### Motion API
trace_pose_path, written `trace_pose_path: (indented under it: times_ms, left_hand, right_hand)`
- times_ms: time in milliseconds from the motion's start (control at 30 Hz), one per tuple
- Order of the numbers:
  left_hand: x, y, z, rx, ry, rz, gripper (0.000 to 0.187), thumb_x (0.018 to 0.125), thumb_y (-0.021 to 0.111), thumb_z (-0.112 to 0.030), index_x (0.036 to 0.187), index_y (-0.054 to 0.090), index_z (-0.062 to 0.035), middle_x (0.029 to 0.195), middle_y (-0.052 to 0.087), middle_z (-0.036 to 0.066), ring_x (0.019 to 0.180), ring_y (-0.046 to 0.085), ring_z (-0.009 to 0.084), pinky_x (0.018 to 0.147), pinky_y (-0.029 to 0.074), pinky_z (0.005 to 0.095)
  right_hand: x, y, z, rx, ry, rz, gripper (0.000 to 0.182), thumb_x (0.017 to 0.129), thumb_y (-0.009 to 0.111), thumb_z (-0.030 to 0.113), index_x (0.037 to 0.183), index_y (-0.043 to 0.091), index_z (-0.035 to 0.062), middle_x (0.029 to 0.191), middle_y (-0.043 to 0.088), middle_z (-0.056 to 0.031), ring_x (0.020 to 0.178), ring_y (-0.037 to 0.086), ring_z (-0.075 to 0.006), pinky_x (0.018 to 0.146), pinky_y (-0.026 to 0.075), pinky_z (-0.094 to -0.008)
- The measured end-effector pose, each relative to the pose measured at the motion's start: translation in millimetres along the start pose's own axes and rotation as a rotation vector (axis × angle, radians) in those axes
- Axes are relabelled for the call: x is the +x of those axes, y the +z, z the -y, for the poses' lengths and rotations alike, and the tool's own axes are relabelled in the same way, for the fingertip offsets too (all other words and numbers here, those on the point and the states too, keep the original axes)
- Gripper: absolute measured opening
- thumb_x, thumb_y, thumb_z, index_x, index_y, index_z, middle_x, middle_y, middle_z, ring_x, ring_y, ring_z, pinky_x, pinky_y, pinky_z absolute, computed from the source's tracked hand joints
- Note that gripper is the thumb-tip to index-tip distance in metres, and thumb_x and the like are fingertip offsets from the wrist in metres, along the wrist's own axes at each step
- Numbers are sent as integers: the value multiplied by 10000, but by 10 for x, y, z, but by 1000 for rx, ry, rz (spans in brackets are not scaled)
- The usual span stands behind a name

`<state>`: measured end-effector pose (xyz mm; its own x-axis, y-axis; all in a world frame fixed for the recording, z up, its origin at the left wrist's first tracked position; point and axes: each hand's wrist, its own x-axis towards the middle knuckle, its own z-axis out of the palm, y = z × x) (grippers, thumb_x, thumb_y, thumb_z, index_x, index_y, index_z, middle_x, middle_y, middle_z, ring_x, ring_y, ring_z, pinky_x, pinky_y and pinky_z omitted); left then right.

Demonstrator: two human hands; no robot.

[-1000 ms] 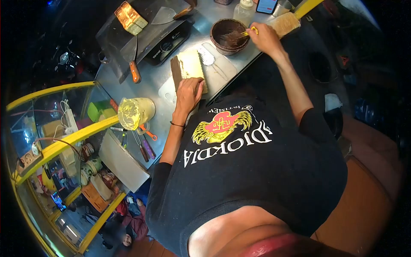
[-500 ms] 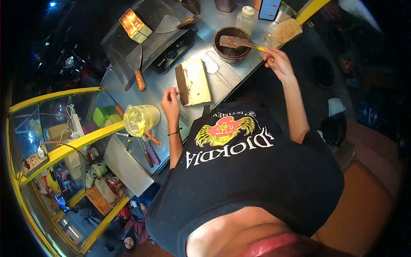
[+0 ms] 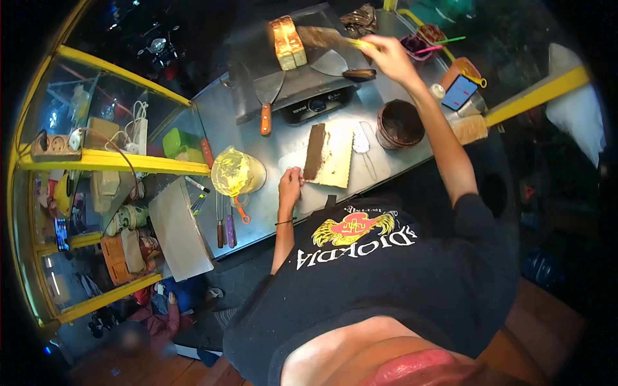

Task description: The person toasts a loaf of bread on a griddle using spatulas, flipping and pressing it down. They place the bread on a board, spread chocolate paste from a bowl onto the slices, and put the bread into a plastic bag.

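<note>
My right hand (image 3: 385, 53) grips the yellow handle of a wide spatula (image 3: 320, 36), its brown-smeared blade blurred over the griddle (image 3: 248, 80). The blade's tip is right beside a browned block of toasted bread (image 3: 286, 42) standing on that griddle. On the metal counter lies a pale slab of bread (image 3: 336, 154) with a dark chocolate-coloured band spread along its left side. My left hand (image 3: 291, 185) has its fingers closed at the slab's lower left corner. A dark brown-coated tub (image 3: 400, 125) stands to the right of the slab.
Two scrapers, one orange-handled (image 3: 266, 119) and one dark-handled (image 3: 359, 73), rest on the griddle. A tub of yellow spread (image 3: 238, 172) stands left of my left hand. A phone (image 3: 459, 92) leans at the right. Yellow-framed glass shelving (image 3: 122, 161) borders the left side.
My right hand has carried the spatula from over the brown tub across to the bread on the griddle. My left hand stays at the slab's corner. The camera view has turned.
</note>
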<state>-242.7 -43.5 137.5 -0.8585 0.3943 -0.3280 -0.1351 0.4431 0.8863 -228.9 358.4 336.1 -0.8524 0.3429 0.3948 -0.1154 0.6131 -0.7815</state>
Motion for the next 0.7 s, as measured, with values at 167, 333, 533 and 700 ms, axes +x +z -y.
trace_pose_path:
  times_ms: [167,333,533,700]
  left_hand:
    - [83,19,113,-119,-58,8,409,1006,463,-382,1067,652,-25,771,590,1,607,493,73,578,423,235]
    - [145,1,31,-272,-114,-50,460,991,474,-437,1084,655,-25,730,521,-33,573,460,70,542,401,212]
    - [408,40,108,-884,-286,310,484,1017,405,-369,1267,539,23,1167,664,136,1037,641,198,904,494,331]
    - [403,134,-107,-1003,-243,331,408,1018,437,-326,1250,558,-13,1179,647,94,1027,631,182,893,492,310]
  right_hand:
    - [1392,799,-379,-485,-435,-232,213,877,550,163,990,690,49,908,691,-167,809,653,-391,701,531,-460]
    - [1540,930,-5,-813,-510,325,238,781,541,46,965,692,44,932,673,-204,856,668,-387,728,546,-472]
    - [1652,1083,-210,-877,-574,251,182,770,561,67,900,681,25,901,669,-191,846,663,-379,680,535,-473]
    - [1598,989,6,-407,-425,14,227,846,567,154,945,711,8,658,634,-174,676,671,-335,608,525,-421]
